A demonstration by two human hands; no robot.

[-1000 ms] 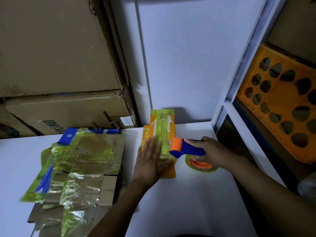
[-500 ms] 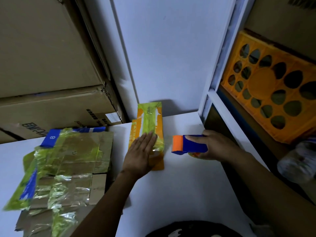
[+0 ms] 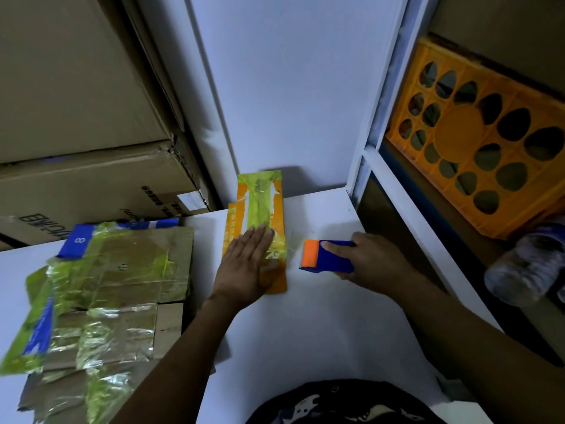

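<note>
Straight, spread fingers of the left hand (image 3: 244, 264) press flat on the orange box (image 3: 258, 231) at frame centre. Just right, the right hand (image 3: 371, 260) curls around a blue tape dispenser (image 3: 327, 257), both on the white table (image 3: 305, 332).

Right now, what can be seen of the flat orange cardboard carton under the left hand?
The flat orange cardboard carton is long and narrow, with white print. A glossy yellow-green tape strip runs along its middle. It lies on the white table, pointing away toward the wall. The left hand presses its near half with straight fingers. The blue-and-orange tape dispenser sits apart to its right.
</note>
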